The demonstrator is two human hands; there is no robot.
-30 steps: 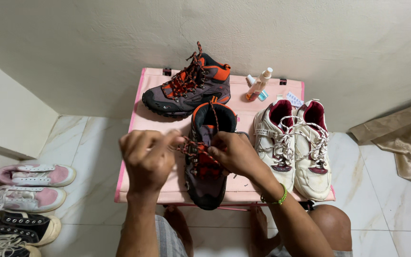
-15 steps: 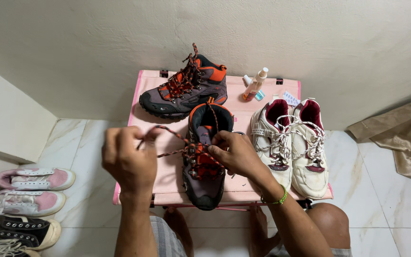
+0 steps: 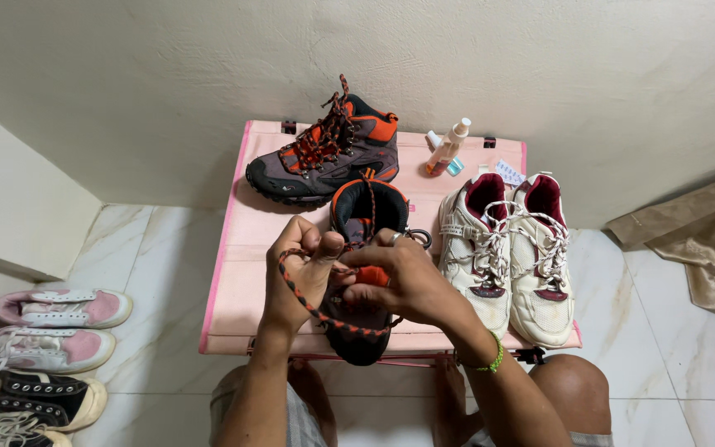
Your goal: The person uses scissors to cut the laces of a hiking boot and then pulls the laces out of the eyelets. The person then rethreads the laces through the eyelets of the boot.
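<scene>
Right now both hands meet over the near boot standing on the pink table. The left hand pinches the orange-black lace, which loops below its fingers, while the right hand curls pinched on the lace at the boot's tongue.

Two boots left of sneakers on table

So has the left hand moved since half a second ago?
Yes. The left hand has swung inward toward the boot on the pink table, closing on the right hand.
</scene>
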